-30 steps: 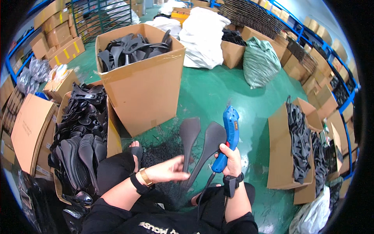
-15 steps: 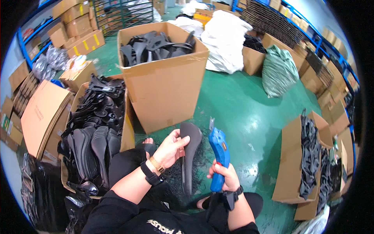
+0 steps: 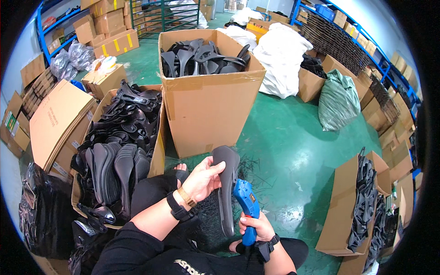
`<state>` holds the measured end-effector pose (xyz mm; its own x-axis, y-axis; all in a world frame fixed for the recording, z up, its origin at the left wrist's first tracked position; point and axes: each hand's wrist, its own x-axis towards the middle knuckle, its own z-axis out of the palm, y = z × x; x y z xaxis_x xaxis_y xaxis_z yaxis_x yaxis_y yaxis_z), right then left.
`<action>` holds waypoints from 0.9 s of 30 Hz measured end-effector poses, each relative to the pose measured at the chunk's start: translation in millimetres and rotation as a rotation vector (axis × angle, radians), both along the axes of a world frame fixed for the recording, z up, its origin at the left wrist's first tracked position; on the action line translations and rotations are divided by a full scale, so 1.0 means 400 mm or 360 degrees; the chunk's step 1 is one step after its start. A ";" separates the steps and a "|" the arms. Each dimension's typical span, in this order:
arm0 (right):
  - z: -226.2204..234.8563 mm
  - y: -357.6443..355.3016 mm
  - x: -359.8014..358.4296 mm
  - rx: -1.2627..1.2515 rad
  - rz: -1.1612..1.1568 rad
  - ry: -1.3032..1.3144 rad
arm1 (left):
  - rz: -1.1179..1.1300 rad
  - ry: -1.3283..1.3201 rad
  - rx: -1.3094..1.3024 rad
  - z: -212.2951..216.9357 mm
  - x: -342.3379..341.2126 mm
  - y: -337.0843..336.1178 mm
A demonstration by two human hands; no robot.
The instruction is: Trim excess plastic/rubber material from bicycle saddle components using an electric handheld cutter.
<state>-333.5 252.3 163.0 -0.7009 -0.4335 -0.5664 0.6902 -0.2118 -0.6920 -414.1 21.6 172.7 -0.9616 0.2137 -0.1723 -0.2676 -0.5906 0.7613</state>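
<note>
Upright in front of me is a dark grey bicycle saddle (image 3: 225, 201), its wide end at the top and its narrow nose pointing down. My left hand (image 3: 204, 178) is closed on its upper left edge, with the thumb lying on its face. In my right hand (image 3: 259, 225) I grip a blue handheld electric cutter (image 3: 246, 198) with a red button. The cutter's head meets the saddle's right edge near mid-height; its blade tip is partly lost against the dark saddle. Black trimmings (image 3: 250, 166) litter the floor around my feet.
A tall carton (image 3: 213, 105) holding dark saddle parts stands ahead. On my left, a lower carton (image 3: 161, 142) is filled with stacked saddles (image 3: 103, 172). Another carton (image 3: 337, 206) with black parts stands at right. White sacks (image 3: 282, 59) and a green sack (image 3: 338, 103) lie farther back.
My right hand has brought the cutter leftward and down to the saddle's right edge; before, its blade was apart from it. The left hand keeps its hold, and the whole view has shifted slightly.
</note>
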 end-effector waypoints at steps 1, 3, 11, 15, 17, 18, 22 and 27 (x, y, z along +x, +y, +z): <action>0.012 -0.008 0.002 0.0022 -0.0078 0.0029 | -0.0002 -0.0002 0.0001 0.009 0.004 0.004; 0.023 -0.015 -0.003 0.0046 -0.0163 0.0056 | 0.0070 -0.0074 -0.0123 0.033 0.018 0.018; 0.010 0.009 -0.027 -0.0196 -0.0250 0.0132 | -0.0346 0.0006 0.0093 -0.033 -0.006 0.009; 0.032 0.006 -0.025 -0.0099 -0.0318 0.0151 | -0.0181 -0.0209 0.0302 -0.067 -0.026 0.005; -0.013 0.028 -0.022 -0.0121 -0.0237 0.0248 | -0.0018 -0.0007 0.0183 -0.074 -0.037 0.021; -0.007 0.023 -0.019 -0.0020 -0.0195 0.0210 | 0.0146 0.0184 0.0052 -0.071 -0.038 0.022; 0.009 0.012 -0.006 0.0130 -0.0090 0.0170 | 0.0276 0.0468 -0.0538 -0.034 -0.030 0.013; 0.006 0.003 0.002 0.0229 -0.0035 0.0115 | 0.0120 0.0500 -0.0793 0.019 -0.005 -0.006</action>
